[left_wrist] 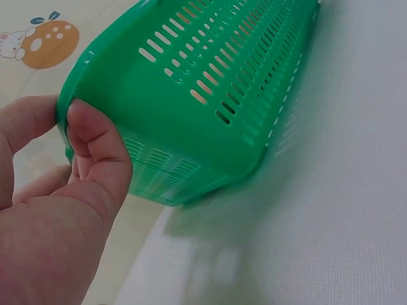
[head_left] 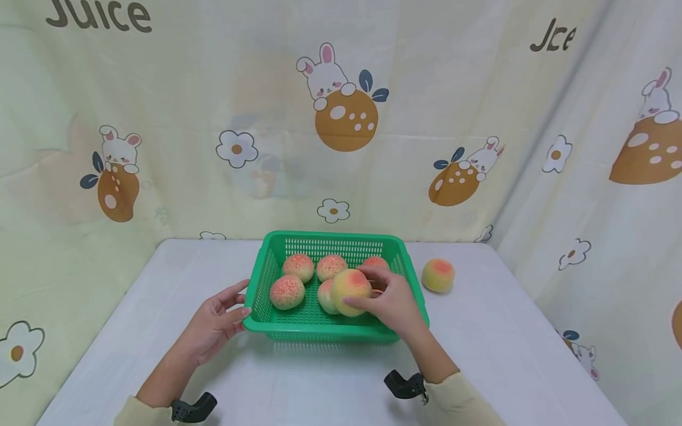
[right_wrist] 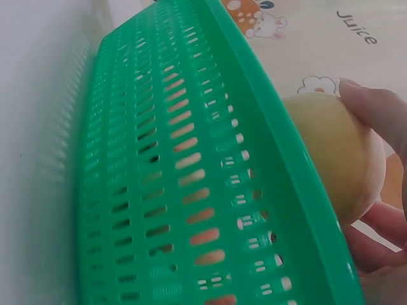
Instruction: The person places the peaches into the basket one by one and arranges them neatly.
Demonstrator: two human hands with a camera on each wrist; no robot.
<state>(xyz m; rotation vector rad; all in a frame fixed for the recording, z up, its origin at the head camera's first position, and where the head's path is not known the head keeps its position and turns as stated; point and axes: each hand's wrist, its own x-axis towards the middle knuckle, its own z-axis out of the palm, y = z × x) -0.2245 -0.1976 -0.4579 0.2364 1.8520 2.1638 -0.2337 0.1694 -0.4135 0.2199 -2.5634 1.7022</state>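
Note:
A green plastic basket [head_left: 341, 331] with slotted walls stands on the table, holding several speckled pink-and-cream peaches [head_left: 286, 292]. My left hand [head_left: 215, 322] grips its left end, thumb and fingers pinching the rim, as the left wrist view confirms. Over the front half of the basket, my right hand [head_left: 391, 299] holds a yellow peach [head_left: 350, 291] with a red blush between thumb and fingers. That peach overlaps another peach [head_left: 326, 297] behind it in the head view. In the right wrist view, the held yellow peach [right_wrist: 334, 152] shows just beyond the basket's rim.
Another yellow peach [head_left: 438, 276] with a red top sits on the white table [head_left: 479, 343], right of the basket. A curtain [head_left: 266, 89] printed with rabbits and flowers hangs along the table's back and sides.

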